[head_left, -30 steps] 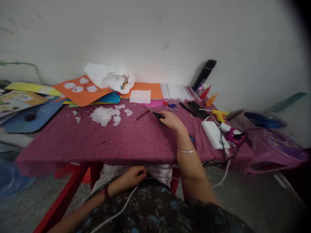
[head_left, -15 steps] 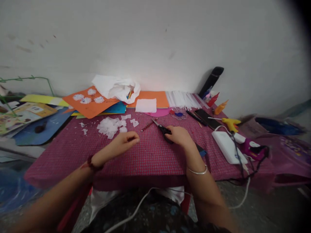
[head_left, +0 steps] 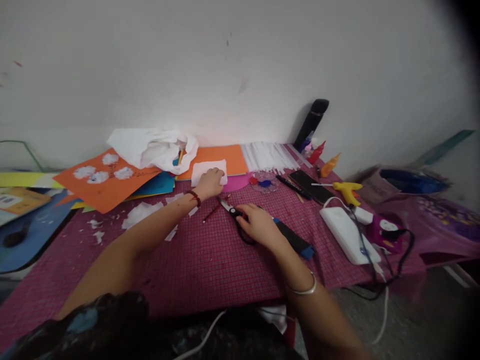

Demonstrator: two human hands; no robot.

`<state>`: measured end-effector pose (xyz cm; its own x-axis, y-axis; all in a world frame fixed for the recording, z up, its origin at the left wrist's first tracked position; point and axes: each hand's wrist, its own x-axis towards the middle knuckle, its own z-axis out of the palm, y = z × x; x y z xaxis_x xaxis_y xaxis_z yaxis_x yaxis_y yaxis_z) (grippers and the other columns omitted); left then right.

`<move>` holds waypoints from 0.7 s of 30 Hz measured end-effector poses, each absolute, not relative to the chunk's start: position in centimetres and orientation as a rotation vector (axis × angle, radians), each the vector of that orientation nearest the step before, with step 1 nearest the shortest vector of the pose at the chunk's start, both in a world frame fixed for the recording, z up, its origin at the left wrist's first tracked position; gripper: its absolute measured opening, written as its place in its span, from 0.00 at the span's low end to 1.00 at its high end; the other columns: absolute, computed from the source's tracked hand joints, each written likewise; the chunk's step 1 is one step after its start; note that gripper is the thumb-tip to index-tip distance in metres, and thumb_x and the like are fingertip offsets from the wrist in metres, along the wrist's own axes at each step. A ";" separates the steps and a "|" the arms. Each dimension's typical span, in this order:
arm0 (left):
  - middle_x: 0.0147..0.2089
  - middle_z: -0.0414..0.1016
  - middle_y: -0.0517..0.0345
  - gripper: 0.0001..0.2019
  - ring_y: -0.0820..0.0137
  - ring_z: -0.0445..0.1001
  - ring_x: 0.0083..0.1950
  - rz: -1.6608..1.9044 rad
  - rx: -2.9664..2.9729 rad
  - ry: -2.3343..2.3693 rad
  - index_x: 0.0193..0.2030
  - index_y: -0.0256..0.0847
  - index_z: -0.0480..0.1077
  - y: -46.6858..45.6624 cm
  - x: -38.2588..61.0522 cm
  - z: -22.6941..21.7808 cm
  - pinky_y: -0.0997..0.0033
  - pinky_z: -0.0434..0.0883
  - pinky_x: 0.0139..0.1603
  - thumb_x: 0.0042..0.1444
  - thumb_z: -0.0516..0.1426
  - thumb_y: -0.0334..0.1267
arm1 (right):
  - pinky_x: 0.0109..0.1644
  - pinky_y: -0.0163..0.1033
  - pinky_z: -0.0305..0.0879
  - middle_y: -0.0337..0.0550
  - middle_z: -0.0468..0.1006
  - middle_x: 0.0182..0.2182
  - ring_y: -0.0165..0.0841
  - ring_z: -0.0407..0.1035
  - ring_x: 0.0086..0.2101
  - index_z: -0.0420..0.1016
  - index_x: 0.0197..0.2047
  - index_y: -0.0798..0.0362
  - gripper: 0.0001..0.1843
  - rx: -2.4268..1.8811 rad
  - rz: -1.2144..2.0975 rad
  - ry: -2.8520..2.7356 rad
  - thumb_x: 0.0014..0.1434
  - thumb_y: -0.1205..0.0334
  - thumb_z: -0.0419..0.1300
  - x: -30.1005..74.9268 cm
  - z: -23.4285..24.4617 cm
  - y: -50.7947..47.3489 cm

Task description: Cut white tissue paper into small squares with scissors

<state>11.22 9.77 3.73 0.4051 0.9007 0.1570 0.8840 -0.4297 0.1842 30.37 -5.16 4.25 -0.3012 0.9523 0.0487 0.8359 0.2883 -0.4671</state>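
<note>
My left hand [head_left: 209, 184] reaches across to a white paper square [head_left: 198, 172] lying on an orange sheet at the back. Its fingers rest on the paper's right part, and the paper still lies flat. My right hand [head_left: 259, 225] is closed around the dark handles of a pair of scissors [head_left: 234, 212], whose blades point away to the left. Beside the blade tips lies a thin dark pencil [head_left: 212, 214]. White paper pieces [head_left: 140, 214] lie in a pile, partly hidden behind my left forearm.
An orange card with white puffs [head_left: 107, 187] and crumpled white paper [head_left: 144, 145] are at the back left. To the right are glue sticks [head_left: 268, 156], a phone [head_left: 311, 186], a yellow glue gun [head_left: 348, 191] and a white power strip [head_left: 347, 235] with cables. A dark blue-edged case [head_left: 294, 237] lies beside my right wrist.
My left hand has moved forward and onto the white paper square. My right hand stays at the scissors. The view has shifted, so the tabletop things appear further left.
</note>
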 end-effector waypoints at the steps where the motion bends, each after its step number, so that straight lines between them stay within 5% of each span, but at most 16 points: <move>1: 0.55 0.72 0.42 0.18 0.55 0.68 0.58 0.341 2.577 1.627 0.53 0.34 0.72 10.2 11.3 3.5 0.57 0.65 0.59 0.54 0.56 0.32 | 0.51 0.41 0.66 0.49 0.80 0.48 0.40 0.75 0.47 0.75 0.56 0.52 0.18 -1.610 0.527 -2.248 0.66 0.59 0.56 30.4 4.3 -5.2; 8: 0.45 0.74 0.42 0.10 0.56 0.70 0.51 0.400 2.513 1.634 0.36 0.35 0.77 11.9 11.3 2.6 0.60 0.68 0.50 0.56 0.53 0.31 | 0.51 0.42 0.67 0.51 0.81 0.47 0.40 0.76 0.44 0.75 0.57 0.54 0.19 -1.529 0.616 -2.258 0.65 0.59 0.56 30.1 4.2 -5.5; 15: 0.39 0.76 0.48 0.04 0.59 0.71 0.48 0.755 2.213 1.583 0.27 0.38 0.74 12.5 10.4 3.1 0.61 0.65 0.55 0.47 0.57 0.30 | 0.52 0.41 0.67 0.50 0.82 0.47 0.40 0.76 0.44 0.76 0.57 0.55 0.20 -1.494 0.639 -2.242 0.65 0.59 0.56 30.1 3.9 -5.3; 21: 0.25 0.67 0.62 0.02 0.71 0.64 0.31 1.138 1.646 1.419 0.25 0.37 0.69 12.4 7.6 7.1 0.71 0.63 0.37 0.46 0.59 0.31 | 0.51 0.41 0.67 0.50 0.83 0.44 0.39 0.76 0.43 0.78 0.53 0.55 0.17 -1.452 0.679 -2.178 0.63 0.62 0.57 30.1 3.9 -5.3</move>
